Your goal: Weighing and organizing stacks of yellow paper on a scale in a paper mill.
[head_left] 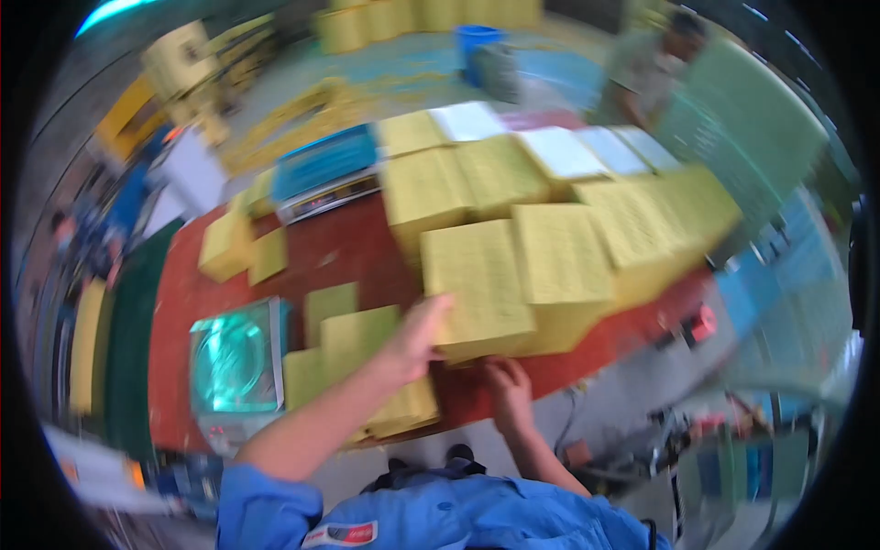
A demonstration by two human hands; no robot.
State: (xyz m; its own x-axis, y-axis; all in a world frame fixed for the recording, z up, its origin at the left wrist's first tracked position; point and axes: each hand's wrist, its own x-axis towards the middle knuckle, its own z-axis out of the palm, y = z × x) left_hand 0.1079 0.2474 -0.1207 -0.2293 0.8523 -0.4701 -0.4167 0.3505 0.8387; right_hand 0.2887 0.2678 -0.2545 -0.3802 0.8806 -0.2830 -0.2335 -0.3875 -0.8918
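A tall block-like stack of yellow paper (477,284) stands at the front of a row of similar stacks. My left hand (423,335) grips its left side, with fingers against the upper edge and face. My right hand (510,385) is at its near lower edge, fingers bent in against it; the fingertips are partly hidden and blurred. Touching its right side is another yellow stack (561,261). Beneath my left forearm lie lower yellow stacks (362,335), partly covered by the arm.
The red table (348,247) carries a blue-topped scale (325,165) and a shiny, green-lit scale (236,357). White-topped stacks (564,151) stand behind the yellow ones. Beyond a green panel's (742,128) edge a person (646,73) bends at far right. A blue bin (477,46) stands farther back.
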